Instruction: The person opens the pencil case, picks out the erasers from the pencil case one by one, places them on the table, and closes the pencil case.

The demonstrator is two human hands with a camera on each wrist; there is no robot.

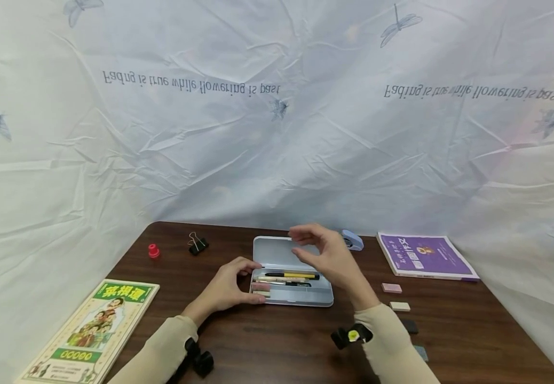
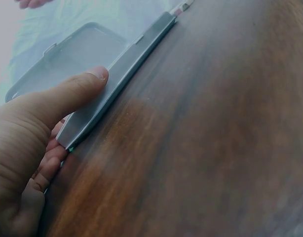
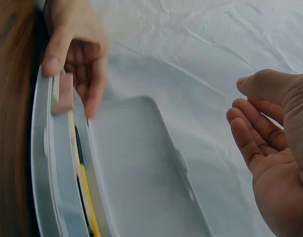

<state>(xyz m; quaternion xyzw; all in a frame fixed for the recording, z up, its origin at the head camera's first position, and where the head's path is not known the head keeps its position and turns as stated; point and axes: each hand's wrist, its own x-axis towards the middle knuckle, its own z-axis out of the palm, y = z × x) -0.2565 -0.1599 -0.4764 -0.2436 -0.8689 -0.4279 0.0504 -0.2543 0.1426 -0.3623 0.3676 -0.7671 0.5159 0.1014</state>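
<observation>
A pale blue-grey pencil case (image 1: 322,297) lies on the table with its lid (image 1: 272,252) folded back behind it. My left hand (image 1: 224,285) grips the case's left end, the thumb (image 2: 87,84) pressing the near side and the fingers round the far side. Inside are a yellow-and-black pen (image 1: 306,276), more slim writing tools beside it, and a pink eraser (image 3: 63,94) at the left end with a pale block next to it. Above the lid, my right hand (image 1: 327,256) hovers with loosely bent fingers, holding nothing.
A purple book (image 1: 423,256) lies at the back right, erasers (image 1: 392,288) in a column before it. Behind my right hand sits a light blue object (image 1: 353,240). Leftward are a red cap-like piece (image 1: 153,250), a binder clip (image 1: 198,245) and a green-yellow book (image 1: 94,325).
</observation>
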